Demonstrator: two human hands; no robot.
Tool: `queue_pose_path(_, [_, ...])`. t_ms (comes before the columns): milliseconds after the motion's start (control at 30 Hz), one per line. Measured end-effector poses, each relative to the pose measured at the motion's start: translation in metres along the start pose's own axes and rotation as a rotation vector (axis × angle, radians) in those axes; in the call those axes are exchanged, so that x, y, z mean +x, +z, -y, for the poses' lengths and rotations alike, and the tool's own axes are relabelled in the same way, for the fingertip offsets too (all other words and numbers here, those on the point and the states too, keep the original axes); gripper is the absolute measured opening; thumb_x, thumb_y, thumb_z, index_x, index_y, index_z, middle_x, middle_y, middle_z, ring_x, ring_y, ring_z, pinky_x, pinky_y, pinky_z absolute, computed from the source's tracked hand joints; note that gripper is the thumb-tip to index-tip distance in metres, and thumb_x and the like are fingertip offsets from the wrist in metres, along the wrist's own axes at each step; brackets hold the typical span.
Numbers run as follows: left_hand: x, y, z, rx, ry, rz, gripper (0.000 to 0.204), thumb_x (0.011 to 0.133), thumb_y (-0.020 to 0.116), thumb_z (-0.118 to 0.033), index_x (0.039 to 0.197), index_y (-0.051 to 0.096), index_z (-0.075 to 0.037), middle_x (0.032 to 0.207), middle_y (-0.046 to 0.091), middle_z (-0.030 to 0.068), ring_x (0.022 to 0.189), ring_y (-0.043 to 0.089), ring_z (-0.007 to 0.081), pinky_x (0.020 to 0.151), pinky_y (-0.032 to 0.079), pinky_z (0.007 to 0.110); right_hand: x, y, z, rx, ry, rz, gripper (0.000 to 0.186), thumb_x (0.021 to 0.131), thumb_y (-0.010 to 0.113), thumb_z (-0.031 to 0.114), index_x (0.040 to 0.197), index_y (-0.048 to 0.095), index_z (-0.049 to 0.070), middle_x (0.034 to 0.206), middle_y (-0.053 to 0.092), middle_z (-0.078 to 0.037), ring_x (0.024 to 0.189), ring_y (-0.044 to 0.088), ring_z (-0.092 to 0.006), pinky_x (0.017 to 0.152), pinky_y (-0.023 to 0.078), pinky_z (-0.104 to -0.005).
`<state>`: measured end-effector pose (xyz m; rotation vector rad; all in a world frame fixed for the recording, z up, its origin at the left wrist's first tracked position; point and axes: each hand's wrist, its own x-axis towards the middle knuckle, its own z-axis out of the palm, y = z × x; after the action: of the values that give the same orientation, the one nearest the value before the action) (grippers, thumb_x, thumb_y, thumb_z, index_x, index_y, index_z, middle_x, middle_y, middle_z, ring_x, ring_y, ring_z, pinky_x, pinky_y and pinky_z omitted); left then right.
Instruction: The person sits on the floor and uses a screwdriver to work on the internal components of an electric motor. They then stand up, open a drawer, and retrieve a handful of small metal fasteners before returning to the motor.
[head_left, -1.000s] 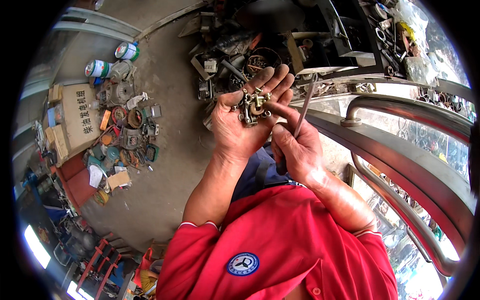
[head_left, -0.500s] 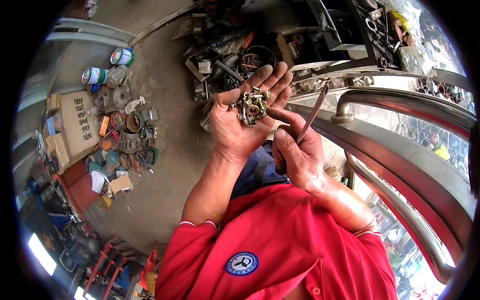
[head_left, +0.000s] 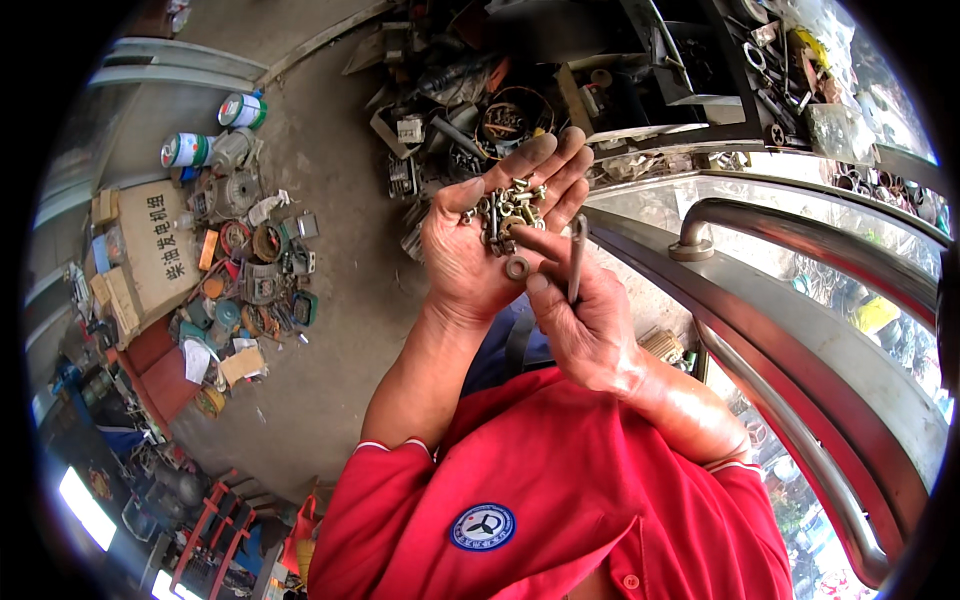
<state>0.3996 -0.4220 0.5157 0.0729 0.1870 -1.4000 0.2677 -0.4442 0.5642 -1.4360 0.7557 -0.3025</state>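
Observation:
My left hand point(head_left: 458, 255) lies palm up, fingers stretched out, and carries a small heap of screws point(head_left: 497, 205) and nuts in its hollow. Apart from the heap, a flat round washer point(head_left: 517, 267) rests lower on the palm, near the fingertips of my other hand. My right hand point(head_left: 598, 325) is closed round a screwdriver point(head_left: 577, 260), whose thin metal shaft points up past the fingers. Its handle is hidden by the hand. The right forefinger reaches into the left palm and touches the lower edge of the heap.
On the right, a door with a curved metal handle point(head_left: 800, 235) stands close to my right arm. Machine parts and a dark cabinet with an open drawer point(head_left: 705, 95) crowd the far side. To the left are a cardboard box point(head_left: 150, 235), paint cans point(head_left: 187, 150) and motor parts point(head_left: 262, 285).
My right forefinger has moved in over the left palm, and a washer now lies apart from the heap. The screwdriver has swung from a rightward slant to nearly upright.

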Motion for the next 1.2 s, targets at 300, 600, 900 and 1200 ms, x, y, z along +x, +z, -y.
queue_pose_path(300, [0.006,-0.005,-0.014,-0.098,-0.007,-0.030,0.062,0.085,0.047,-0.024,0.137,0.040,0.009,0.149,0.030,0.0235,0.141,0.023,0.0366,0.118,0.019,0.047,0.006,0.001,-0.018,0.268,0.068,-0.098,0.028,0.095,0.050,0.003,0.122,0.054,0.001,0.077,0.060,-0.001,0.063,0.054,-0.0082,0.058,0.046,-0.0245])
queue_pose_path(600, [0.010,-0.003,-0.026,-0.045,-0.005,-0.076,0.058,0.086,0.044,-0.025,0.133,0.044,0.009,0.145,0.037,0.0242,0.138,0.030,0.0356,0.116,0.025,0.044,0.014,0.014,-0.012,-0.175,-0.070,0.044,0.037,0.089,0.051,-0.001,0.127,0.052,0.000,0.083,0.063,-0.016,0.069,0.065,-0.0256,0.065,0.051,-0.0320])
queue_pose_path(900, [0.010,-0.009,-0.036,-0.007,0.020,-0.014,0.058,0.087,0.050,-0.025,0.134,0.044,0.007,0.148,0.033,0.0223,0.141,0.026,0.0348,0.118,0.021,0.045,0.019,0.016,-0.010,0.032,0.085,-0.106,0.041,0.091,0.051,0.002,0.132,0.050,0.003,0.070,0.053,-0.003,0.063,0.051,-0.0093,0.060,0.045,-0.0262])
queue_pose_path(1200, [0.019,-0.010,-0.047,-0.080,-0.009,-0.062,0.054,0.085,0.051,-0.020,0.131,0.048,0.008,0.147,0.035,0.0228,0.140,0.028,0.0350,0.117,0.023,0.046,0.017,0.019,-0.016,0.100,0.104,-0.187,0.030,0.092,0.051,0.003,0.121,0.056,0.003,0.059,0.043,0.003,0.055,0.042,-0.0049,0.051,0.038,-0.0238])
